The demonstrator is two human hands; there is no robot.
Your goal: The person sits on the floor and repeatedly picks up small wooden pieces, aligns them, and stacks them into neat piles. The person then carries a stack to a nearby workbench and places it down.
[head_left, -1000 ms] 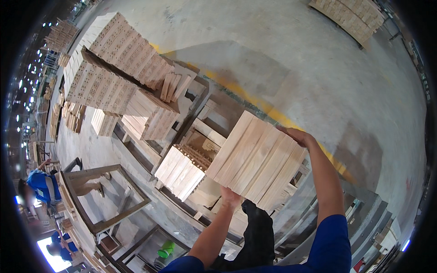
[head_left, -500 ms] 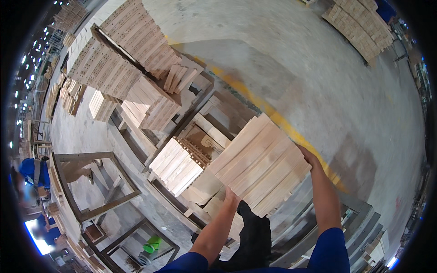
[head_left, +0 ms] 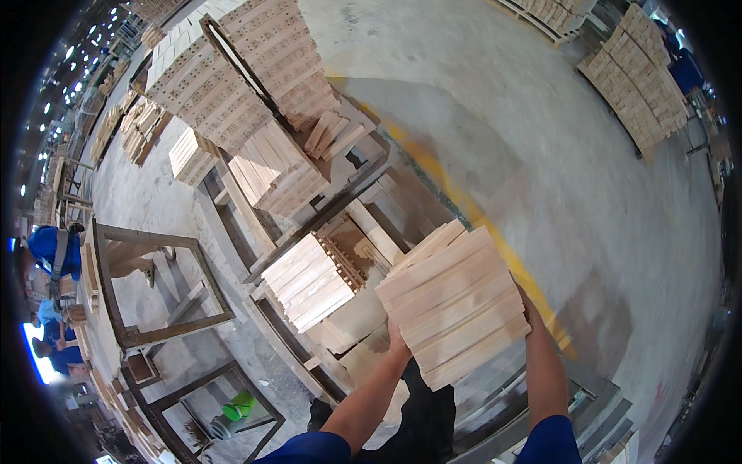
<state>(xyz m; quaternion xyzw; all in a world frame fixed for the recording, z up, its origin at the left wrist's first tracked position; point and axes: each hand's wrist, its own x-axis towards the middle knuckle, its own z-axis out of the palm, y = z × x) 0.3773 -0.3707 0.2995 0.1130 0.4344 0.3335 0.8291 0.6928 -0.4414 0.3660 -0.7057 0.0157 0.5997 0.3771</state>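
Note:
Between my two hands is a block of pale wooden slats (head_left: pixel 457 305), several lying side by side. My left hand (head_left: pixel 397 342) presses on its left end and my right hand (head_left: pixel 528 306) on its right end, with most fingers hidden at the edges. Just beyond it, more slats (head_left: pixel 427 246) show from under the far edge. To the left, a smaller stack of slats (head_left: pixel 308 280) with notched ends sits on the pallet (head_left: pixel 340 340), beside a brown cardboard piece (head_left: pixel 371 251).
Tall stacks of drilled wooden pieces (head_left: pixel 224 104) rise at the far left. Dark open frames (head_left: pixel 166 336) stand at left, with a green bucket (head_left: pixel 239 405) below. Grey steps or rails (head_left: pixel 587 417) lie at lower right. A yellow floor line (head_left: pixel 495 232) runs past the pallet; people work at far left.
The slats between my hands have come nearer and to the right, apart from the ones beyond, and are turned slightly. My view has shifted too.

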